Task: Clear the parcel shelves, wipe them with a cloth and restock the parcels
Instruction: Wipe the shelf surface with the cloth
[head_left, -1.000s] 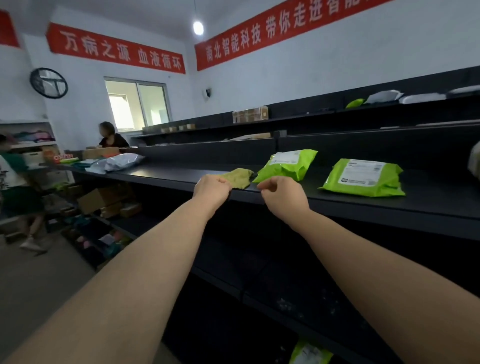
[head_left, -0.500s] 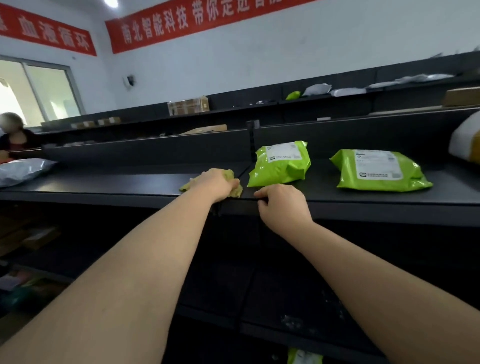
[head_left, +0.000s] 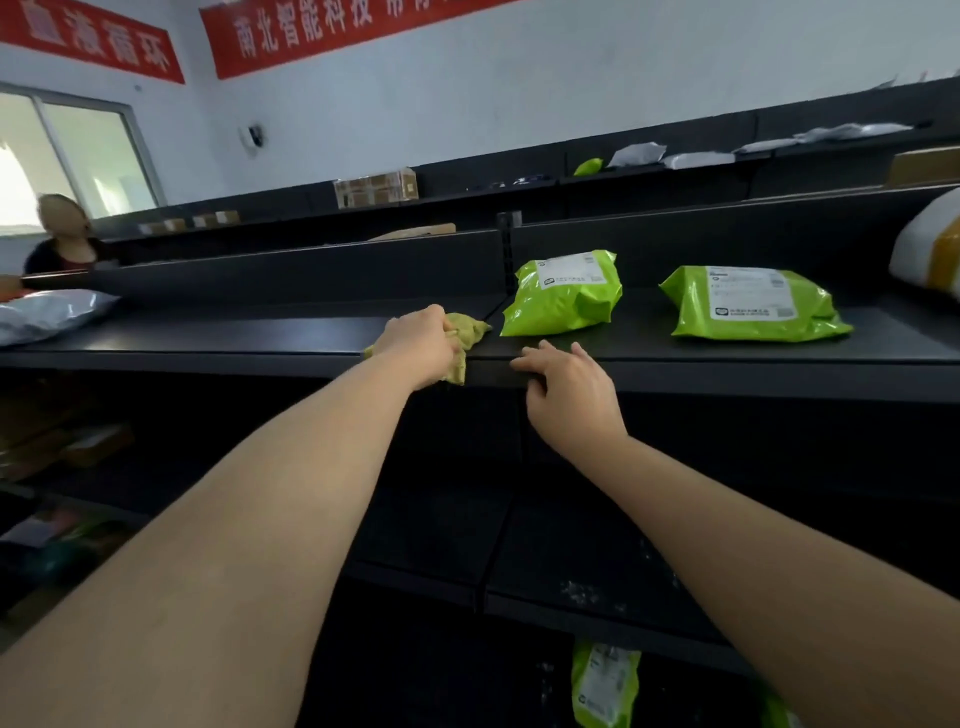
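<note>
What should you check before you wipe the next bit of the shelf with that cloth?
1. The left hand has the cloth in its grip: ok.
2. The cloth touches the shelf: ok.
3. The right hand is free: ok, it rests on the shelf's front edge.
4. Shelf to the right is bare: not ok, the near green parcel and far green parcel lie there.
5. Shelf top is clean: cannot tell.

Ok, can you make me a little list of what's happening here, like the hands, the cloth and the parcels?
left hand: grips the cloth on the shelf
right hand: fingers rest on the shelf's front edge, holding nothing
cloth: yellow-green, crumpled, part hangs over the edge
first green parcel: just right of the cloth
second green parcel: further right, same shelf
grey parcel: far left, same shelf
</note>
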